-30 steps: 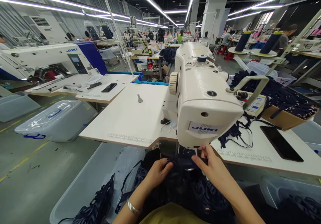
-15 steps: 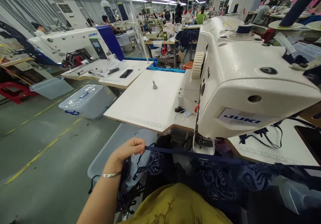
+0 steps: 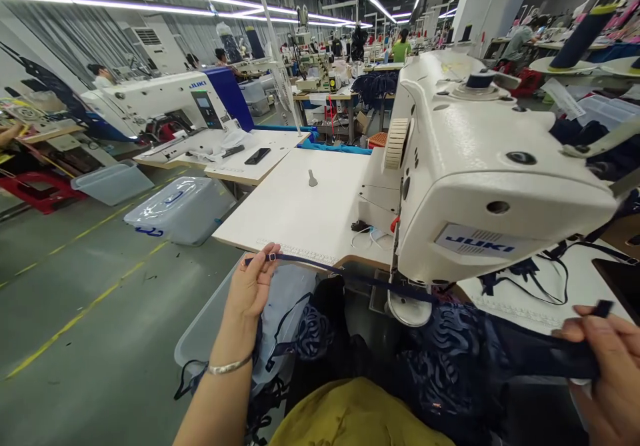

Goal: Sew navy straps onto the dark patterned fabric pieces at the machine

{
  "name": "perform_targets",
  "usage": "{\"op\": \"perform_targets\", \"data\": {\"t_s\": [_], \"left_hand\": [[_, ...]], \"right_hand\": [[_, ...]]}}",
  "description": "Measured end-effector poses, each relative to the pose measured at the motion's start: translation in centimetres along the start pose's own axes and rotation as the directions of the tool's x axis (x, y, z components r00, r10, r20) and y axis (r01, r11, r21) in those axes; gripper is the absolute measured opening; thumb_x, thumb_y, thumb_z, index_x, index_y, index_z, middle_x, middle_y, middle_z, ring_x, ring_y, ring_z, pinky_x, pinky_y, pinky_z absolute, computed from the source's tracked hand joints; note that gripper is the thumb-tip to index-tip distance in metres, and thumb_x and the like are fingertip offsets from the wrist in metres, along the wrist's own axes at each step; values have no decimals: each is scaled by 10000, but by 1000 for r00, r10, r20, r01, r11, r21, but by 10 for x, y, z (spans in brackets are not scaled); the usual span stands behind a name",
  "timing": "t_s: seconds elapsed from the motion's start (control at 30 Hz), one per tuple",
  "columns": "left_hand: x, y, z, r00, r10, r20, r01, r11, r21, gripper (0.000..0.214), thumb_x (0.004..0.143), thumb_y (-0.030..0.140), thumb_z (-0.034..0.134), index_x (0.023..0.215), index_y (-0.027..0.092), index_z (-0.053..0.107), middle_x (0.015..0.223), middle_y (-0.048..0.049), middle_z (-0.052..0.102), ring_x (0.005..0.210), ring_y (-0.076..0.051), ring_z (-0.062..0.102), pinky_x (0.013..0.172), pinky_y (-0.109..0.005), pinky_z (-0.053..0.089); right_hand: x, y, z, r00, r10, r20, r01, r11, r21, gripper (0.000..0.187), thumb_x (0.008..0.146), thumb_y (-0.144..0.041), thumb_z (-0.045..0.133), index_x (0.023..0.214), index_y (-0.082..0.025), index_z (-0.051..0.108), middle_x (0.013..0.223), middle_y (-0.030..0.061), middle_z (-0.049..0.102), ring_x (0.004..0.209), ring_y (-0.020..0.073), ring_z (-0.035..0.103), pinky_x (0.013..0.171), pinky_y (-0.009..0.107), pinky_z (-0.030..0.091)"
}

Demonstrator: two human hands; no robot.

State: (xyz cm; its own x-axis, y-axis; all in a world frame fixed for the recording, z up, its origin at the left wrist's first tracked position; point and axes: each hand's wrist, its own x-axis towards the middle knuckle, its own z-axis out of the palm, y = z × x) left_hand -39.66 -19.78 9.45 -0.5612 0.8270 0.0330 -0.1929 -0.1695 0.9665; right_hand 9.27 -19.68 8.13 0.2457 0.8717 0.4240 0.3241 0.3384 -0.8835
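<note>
A dark navy strap [image 3: 350, 276] stretches across in front of the white JUKI sewing machine [image 3: 480, 166]. My left hand [image 3: 253, 286] pinches the strap's left end, near a small ring, just off the edge of the white table [image 3: 300, 213]. My right hand [image 3: 603, 359] is closed on the other end, at the lower right, where the strap joins a navy lace garment [image 3: 450, 359] that hangs over my lap. A silver bracelet [image 3: 227, 366] circles my left wrist.
A clear plastic bin [image 3: 210, 333] with more navy pieces stands below the table edge. Another lidded bin [image 3: 180, 209] sits on the grey floor at left. A second JUKI machine [image 3: 165, 103] and its table with a phone [image 3: 257, 155] lie beyond. Other workers sit far off.
My left hand rose and its fingers loosened to a pinch on the strap end. My right hand came into view at lower right, pulling the strap taut. One second ago both hands were under the machine head.
</note>
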Motion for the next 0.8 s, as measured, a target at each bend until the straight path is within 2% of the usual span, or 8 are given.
{"op": "perform_targets", "data": {"t_s": [0.07, 0.13, 0.23, 0.33, 0.43, 0.57, 0.67, 0.8], "left_hand": [[-15, 4, 31, 998, -7, 60, 11, 999, -53, 419, 659, 520, 779, 783, 227, 507, 744, 80, 580, 662, -51, 553, 755, -191, 488], [-38, 8, 64, 971, -79, 226, 87, 996, -24, 341, 732, 466, 751, 906, 234, 570, 688, 72, 559, 517, -41, 464, 585, -169, 458], [-80, 10, 109, 831, -210, 515, 163, 977, 136, 308, 843, 455, 643, 861, 147, 636, 551, 29, 526, 414, -49, 342, 398, -177, 271], [-113, 8, 138, 694, -186, 696, -119, 923, 366, 304, 942, 420, 489, 827, 166, 608, 589, 24, 535, 548, -81, 456, 532, -195, 347], [-128, 4, 150, 653, -117, 749, -277, 883, 379, 254, 963, 371, 450, 852, 185, 583, 700, 13, 585, 619, -99, 508, 580, -208, 384], [-130, 1, 152, 632, 52, 773, -487, 803, 344, 166, 974, 263, 420, 982, 210, 577, 859, -10, 622, 747, -119, 565, 691, -217, 438], [-129, 0, 151, 574, 160, 803, -672, 651, 351, 180, 977, 206, 386, 1022, 193, 560, 859, -30, 614, 752, -140, 572, 681, -231, 466], [-125, 3, 151, 334, 337, 880, -940, 188, 285, 311, 989, 179, 242, 1110, 111, 521, 857, -78, 636, 722, -188, 576, 636, -285, 500]], "right_hand": [[-7, -17, 18, 969, 228, -96, -232, 972, -40, 64, 876, -375, 646, 908, -337, 688, 669, 12, 647, 745, 153, 675, 647, 285, 520], [-16, -36, 38, 964, 267, -13, -265, 946, -186, 154, 836, -441, 662, 850, -289, 681, 677, 10, 685, 789, 191, 685, 750, 305, 546], [-27, -61, 68, 969, 78, 233, -26, 976, -218, 186, 850, -423, 644, 941, -267, 689, 700, -25, 727, 679, 176, 699, 681, 261, 575], [-34, -77, 89, 908, -221, 356, 293, 942, -165, 124, 931, -279, 571, 1003, -242, 665, 878, -19, 737, 755, 139, 697, 721, 215, 545], [-37, -82, 98, 832, -414, 370, 518, 818, -248, 148, 952, -172, 530, 1045, -179, 644, 926, 31, 715, 783, 153, 665, 726, 254, 506], [-39, -82, 97, 746, -561, 359, 666, 645, -376, 166, 945, -117, 523, 1042, -131, 657, 850, 54, 700, 677, 152, 602, 621, 283, 425], [-40, -84, 95, 712, -594, 373, 700, 569, -431, 187, 954, -110, 505, 1071, -110, 651, 806, 58, 690, 636, 152, 571, 590, 301, 370], [-40, -89, 95, 711, -562, 423, 702, 535, -470, 216, 955, -98, 477, 1102, -114, 635, 737, 48, 664, 607, 157, 555, 575, 313, 340]]}}
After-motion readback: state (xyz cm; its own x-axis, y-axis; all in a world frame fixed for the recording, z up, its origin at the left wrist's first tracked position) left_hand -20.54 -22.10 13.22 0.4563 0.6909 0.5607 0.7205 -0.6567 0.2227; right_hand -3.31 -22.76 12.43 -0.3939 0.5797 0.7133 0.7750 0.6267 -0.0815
